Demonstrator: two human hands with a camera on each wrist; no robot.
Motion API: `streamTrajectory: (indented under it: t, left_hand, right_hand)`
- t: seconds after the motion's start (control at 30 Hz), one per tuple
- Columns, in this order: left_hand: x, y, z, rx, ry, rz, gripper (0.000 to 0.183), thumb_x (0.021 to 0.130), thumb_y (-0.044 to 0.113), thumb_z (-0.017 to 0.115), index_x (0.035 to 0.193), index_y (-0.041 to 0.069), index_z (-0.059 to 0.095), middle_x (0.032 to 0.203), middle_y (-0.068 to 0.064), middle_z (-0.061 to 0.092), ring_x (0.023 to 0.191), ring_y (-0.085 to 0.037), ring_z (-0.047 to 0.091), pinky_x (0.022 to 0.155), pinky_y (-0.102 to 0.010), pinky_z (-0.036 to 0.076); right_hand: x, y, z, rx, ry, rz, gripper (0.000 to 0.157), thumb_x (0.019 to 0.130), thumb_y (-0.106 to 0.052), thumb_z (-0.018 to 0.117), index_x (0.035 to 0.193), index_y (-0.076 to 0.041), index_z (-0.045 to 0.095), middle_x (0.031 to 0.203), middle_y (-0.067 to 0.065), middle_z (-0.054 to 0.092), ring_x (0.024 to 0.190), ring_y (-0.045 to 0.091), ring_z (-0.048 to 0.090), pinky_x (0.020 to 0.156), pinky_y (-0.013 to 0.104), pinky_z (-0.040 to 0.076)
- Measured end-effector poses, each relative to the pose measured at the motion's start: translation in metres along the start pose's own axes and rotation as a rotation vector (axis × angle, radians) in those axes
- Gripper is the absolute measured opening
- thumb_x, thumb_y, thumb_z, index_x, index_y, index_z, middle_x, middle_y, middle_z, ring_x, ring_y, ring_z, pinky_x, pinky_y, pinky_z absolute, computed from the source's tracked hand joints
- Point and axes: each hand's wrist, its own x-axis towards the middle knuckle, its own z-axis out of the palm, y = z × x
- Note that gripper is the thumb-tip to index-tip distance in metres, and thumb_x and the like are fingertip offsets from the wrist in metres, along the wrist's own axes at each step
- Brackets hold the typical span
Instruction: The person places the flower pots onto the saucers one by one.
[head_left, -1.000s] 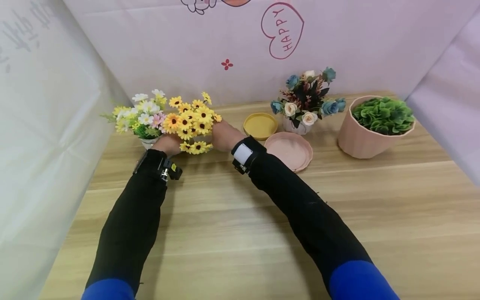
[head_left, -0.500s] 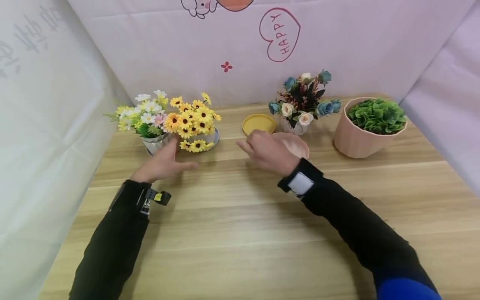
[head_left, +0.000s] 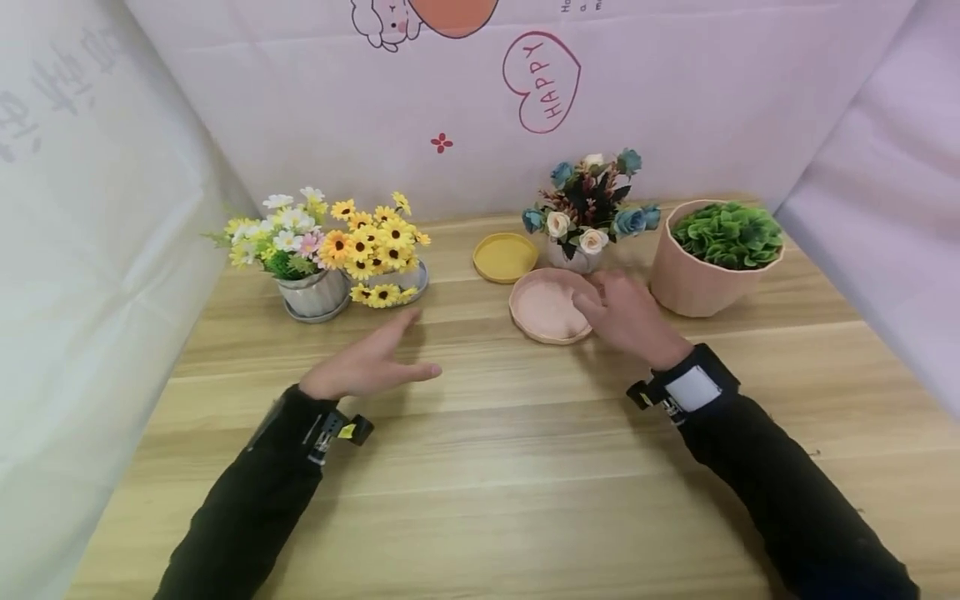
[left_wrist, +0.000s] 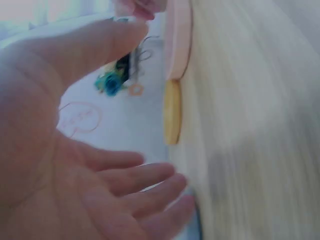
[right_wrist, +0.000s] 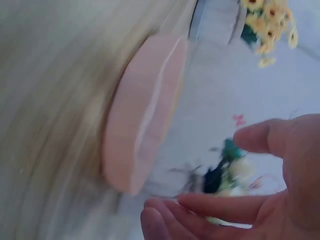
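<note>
My left hand [head_left: 367,358] hovers over the table with its fingers straight and the thumb spread, holding nothing. Just beyond its fingertips stands the pot of yellow daisies [head_left: 378,250] on a grey saucer [head_left: 422,279]. Over the right rim of the pink saucer [head_left: 547,308] is my right hand [head_left: 633,317]. The right wrist view shows a gap between its thumb [right_wrist: 260,137] and loosely bent fingers, with nothing held there. Behind the pink saucer, the pot of blue and cream roses [head_left: 592,208] stands close to the right fingertips.
A yellow saucer [head_left: 505,257] lies back left of the pink one. At far left is a ribbed grey pot [head_left: 315,296] with white and yellow flowers. A large pink planter [head_left: 697,283] of green leaves stands right of my right hand. White cloth walls [head_left: 337,108] border the table.
Both hands have let go at the yellow daisies and drawn back. My right hand has swung right to the pink saucer; the left has come nearer me. The camera view has shifted slightly.
</note>
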Motion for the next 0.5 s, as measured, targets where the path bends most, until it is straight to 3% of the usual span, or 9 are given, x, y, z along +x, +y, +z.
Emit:
streamTrajectory:
  t: [0.03, 0.1, 0.13, 0.2, 0.27, 0.33, 0.37, 0.43, 0.5]
  left_hand:
    - [0.008, 0.002, 0.003, -0.003, 0.011, 0.014, 0.106, 0.098, 0.046, 0.074, 0.169, 0.004, 0.007, 0.175, -0.022, 0.018, 0.162, -0.040, 0.022, 0.132, -0.059, 0.021]
    - [0.025, 0.007, 0.008, -0.020, 0.042, 0.032, 0.106, 0.098, 0.043, 0.075, 0.170, 0.005, 0.006, 0.176, -0.021, 0.015, 0.163, -0.038, 0.021, 0.132, -0.058, 0.020]
    - [0.035, 0.009, 0.011, -0.031, 0.060, 0.038, 0.106, 0.098, 0.040, 0.075, 0.170, 0.005, 0.006, 0.176, -0.021, 0.014, 0.163, -0.038, 0.021, 0.132, -0.058, 0.021]
    - [0.054, 0.014, 0.014, -0.040, 0.097, 0.042, 0.105, 0.098, 0.037, 0.076, 0.169, 0.004, 0.006, 0.177, -0.022, 0.014, 0.163, -0.038, 0.021, 0.132, -0.058, 0.022]
    - [0.074, 0.018, 0.018, -0.034, 0.140, 0.038, 0.105, 0.097, 0.035, 0.077, 0.169, 0.003, 0.007, 0.176, -0.023, 0.015, 0.163, -0.038, 0.021, 0.132, -0.057, 0.023]
    - [0.093, 0.021, 0.019, -0.027, 0.172, 0.019, 0.106, 0.096, 0.035, 0.077, 0.169, 0.003, 0.007, 0.176, -0.023, 0.016, 0.163, -0.038, 0.021, 0.132, -0.057, 0.024]
    - [0.102, 0.021, 0.020, -0.025, 0.183, 0.006, 0.106, 0.096, 0.036, 0.077, 0.169, 0.003, 0.007, 0.176, -0.023, 0.016, 0.163, -0.038, 0.022, 0.132, -0.056, 0.026]
    - [0.118, 0.021, 0.019, -0.033, 0.204, -0.021, 0.108, 0.095, 0.036, 0.078, 0.169, 0.004, 0.007, 0.175, -0.023, 0.018, 0.162, -0.038, 0.023, 0.132, -0.055, 0.027]
    - [0.133, 0.019, 0.018, -0.050, 0.220, -0.047, 0.109, 0.094, 0.036, 0.079, 0.169, 0.005, 0.007, 0.176, -0.022, 0.017, 0.163, -0.037, 0.022, 0.132, -0.054, 0.027]
  right_hand:
    - [0.003, 0.004, -0.002, 0.017, -0.009, 0.028, 0.055, 0.110, -0.047, 0.046, 0.124, 0.004, 0.062, 0.112, 0.024, 0.062, 0.101, 0.038, 0.061, 0.083, 0.048, 0.049]
    - [0.010, 0.011, -0.005, 0.047, -0.019, 0.061, 0.077, 0.106, -0.062, 0.049, 0.145, 0.004, 0.050, 0.130, 0.027, 0.059, 0.118, 0.041, 0.059, 0.093, 0.052, 0.050]
    - [0.015, 0.014, -0.006, 0.059, -0.025, 0.074, 0.081, 0.103, -0.067, 0.050, 0.145, 0.002, 0.050, 0.128, 0.026, 0.058, 0.118, 0.041, 0.059, 0.093, 0.052, 0.050]
    - [0.026, 0.020, -0.006, 0.089, -0.030, 0.087, 0.078, 0.100, -0.071, 0.053, 0.132, -0.001, 0.059, 0.104, 0.018, 0.060, 0.098, 0.036, 0.061, 0.081, 0.046, 0.050]
    - [0.036, 0.025, -0.007, 0.097, -0.029, 0.105, 0.068, 0.099, -0.070, 0.056, 0.108, -0.002, 0.065, 0.078, 0.009, 0.050, 0.075, 0.029, 0.056, 0.070, 0.038, 0.046]
    - [0.047, 0.028, -0.007, 0.101, -0.039, 0.148, 0.062, 0.099, -0.067, 0.060, 0.084, -0.007, 0.059, 0.068, 0.002, 0.034, 0.063, 0.023, 0.043, 0.062, 0.034, 0.038]
    - [0.052, 0.029, -0.007, 0.101, -0.050, 0.176, 0.062, 0.098, -0.068, 0.060, 0.081, -0.008, 0.059, 0.067, 0.002, 0.035, 0.062, 0.022, 0.043, 0.062, 0.033, 0.038]
    - [0.061, 0.031, -0.008, 0.089, -0.073, 0.230, 0.064, 0.095, -0.072, 0.061, 0.085, -0.008, 0.059, 0.077, 0.007, 0.048, 0.072, 0.025, 0.054, 0.068, 0.034, 0.044]
    - [0.069, 0.032, -0.008, 0.113, -0.071, 0.247, 0.068, 0.093, -0.072, 0.064, 0.110, -0.006, 0.065, 0.107, 0.017, 0.063, 0.102, 0.032, 0.064, 0.086, 0.040, 0.053]
